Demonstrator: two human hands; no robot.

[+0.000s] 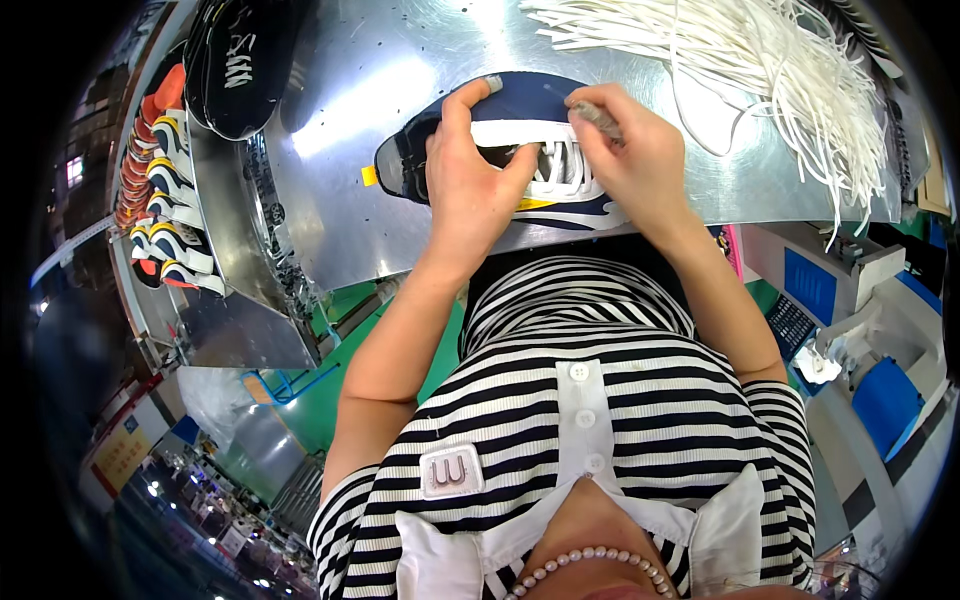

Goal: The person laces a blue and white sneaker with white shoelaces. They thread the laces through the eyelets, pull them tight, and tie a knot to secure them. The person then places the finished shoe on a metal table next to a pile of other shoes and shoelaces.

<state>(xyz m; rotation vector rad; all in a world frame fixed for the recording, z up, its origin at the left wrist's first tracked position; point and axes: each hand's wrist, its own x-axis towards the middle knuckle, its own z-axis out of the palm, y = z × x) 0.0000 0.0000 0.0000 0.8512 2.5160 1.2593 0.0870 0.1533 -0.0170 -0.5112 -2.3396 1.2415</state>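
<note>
A dark navy shoe (pixel 528 96) with white eyelet strips and yellow trim lies on its sole on the metal table, heel to the left. White lace (pixel 566 168) crosses its front eyelets. My left hand (pixel 468 185) grips the shoe's collar and side, its index finger over the far side and its thumb at the lacing gap. Over the toe end, my right hand (pixel 640 150) is closed around a short grey-brown handle (pixel 598 120) that looks wrapped. Whatever extends from that handle is too faint to make out. A yellow tab (pixel 369 176) sticks out at the heel.
Loose white laces (pixel 720 60) are heaped at the table's far right, some hanging over its edge. Black shoes (pixel 238 70) stand at the far left. Beyond them, a rack holds a row of white, navy and yellow shoes (pixel 178 205). A blue chair (pixel 888 405) is at the right.
</note>
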